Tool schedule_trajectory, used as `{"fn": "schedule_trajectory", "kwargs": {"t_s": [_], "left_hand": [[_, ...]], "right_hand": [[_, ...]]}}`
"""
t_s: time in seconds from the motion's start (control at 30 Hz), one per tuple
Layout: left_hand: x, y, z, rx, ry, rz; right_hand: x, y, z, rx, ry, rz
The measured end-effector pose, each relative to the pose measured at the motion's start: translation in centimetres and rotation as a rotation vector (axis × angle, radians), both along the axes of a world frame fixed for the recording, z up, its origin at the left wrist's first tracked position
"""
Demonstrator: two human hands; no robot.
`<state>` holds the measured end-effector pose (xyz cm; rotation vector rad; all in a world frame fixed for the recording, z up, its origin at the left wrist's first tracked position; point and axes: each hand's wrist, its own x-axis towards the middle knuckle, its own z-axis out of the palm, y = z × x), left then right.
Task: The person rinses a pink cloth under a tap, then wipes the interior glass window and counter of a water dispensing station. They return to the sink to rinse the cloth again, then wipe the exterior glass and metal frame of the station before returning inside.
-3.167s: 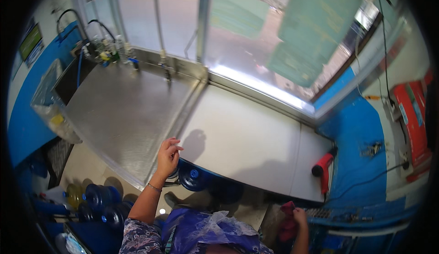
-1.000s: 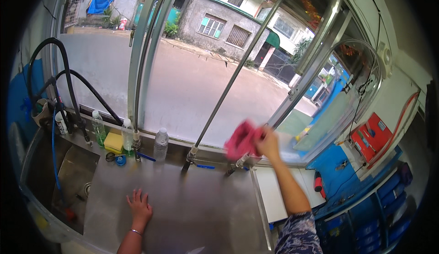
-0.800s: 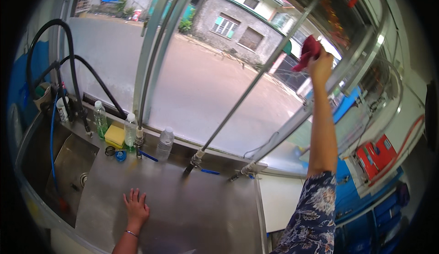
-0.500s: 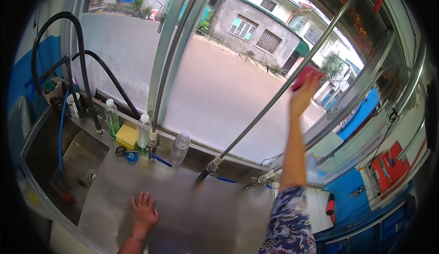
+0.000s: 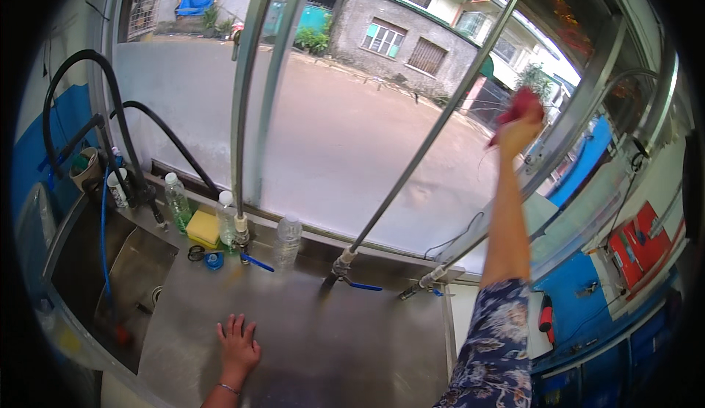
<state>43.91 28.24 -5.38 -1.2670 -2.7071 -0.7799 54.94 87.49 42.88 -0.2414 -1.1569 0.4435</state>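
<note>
High at the right, my right hand [image 5: 520,135] is closed on a red cloth [image 5: 520,108], bunched up against the window glass [image 5: 367,136]. That arm is stretched out in a dark floral sleeve. Low down, my left hand [image 5: 239,345] rests flat on the steel counter [image 5: 330,356], fingers spread, holding nothing. A thin bracelet circles its wrist. Ahead of it stand clear plastic bottles, one with green liquid [image 5: 177,204] and one colourless [image 5: 287,243]. A yellow sponge [image 5: 203,229] lies between bottles, by a blue cap [image 5: 214,260].
Metal pipes with blue-handled valves [image 5: 344,265] rise from the counter's back edge in front of the glass. At the left is a steel sink [image 5: 121,276] with black hoses [image 5: 117,77] arching over it. A red panel [image 5: 640,245] hangs at the right.
My right hand has moved right across the glass with the red cloth. My left hand stays flat on the counter, while the whole view has shifted slightly.
</note>
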Motion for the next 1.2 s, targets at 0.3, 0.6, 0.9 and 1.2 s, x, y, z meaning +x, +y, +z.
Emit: {"fn": "schedule_trajectory", "kwargs": {"t_s": [0.3, 0.6, 0.9, 1.2], "left_hand": [[0.4, 0.2, 0.6, -0.011, 0.060, 0.014], [0.1, 0.0, 0.4, 0.022, 0.015, 0.029], [0.2, 0.2, -0.5, -0.036, 0.056, 0.032], [-0.2, -0.1, 0.3, 0.003, 0.000, 0.015]], "right_hand": [[-11.5, 0.0, 1.2, 0.183, -0.812, -1.169], [-17.3, -9.5, -22.9, 1.356, -1.258, -0.258], [-4.0, 0.5, 11.2, 0.128, -0.163, -0.739], [-26.0, -14.0, -16.6, 1.062, -1.430, -0.615]]}}
